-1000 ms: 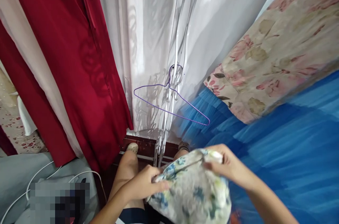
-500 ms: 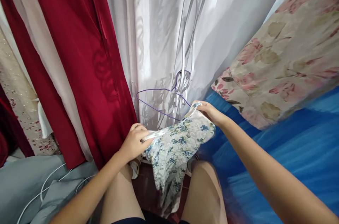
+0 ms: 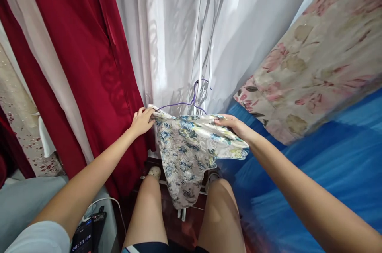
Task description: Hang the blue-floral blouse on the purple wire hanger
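A white garment with a blue and yellow floral print (image 3: 185,153) hangs between my two hands, its lower part drooping above my knees. My left hand (image 3: 143,120) is closed on its upper left edge, near the left end of a purple wire hanger (image 3: 179,104). On the other side my right hand (image 3: 231,123) pinches the upper right edge. The hanger's hook and shoulders show above the cloth; its lower bar is hidden behind or inside the garment. White straps (image 3: 205,57) hang down around the hook.
White curtains (image 3: 173,26) hang straight ahead, with red cloth (image 3: 77,46) at the left. Floral fabric (image 3: 298,85) and blue cloth (image 3: 298,189) fill the right. A phone showing a timer (image 3: 83,239) lies with a white cable on a grey surface at lower left.
My left hand has risen with the garment's left edge to the hanger's left end. The cloth now covers the hanger's lower part and spreads wider. A phone has come into view.
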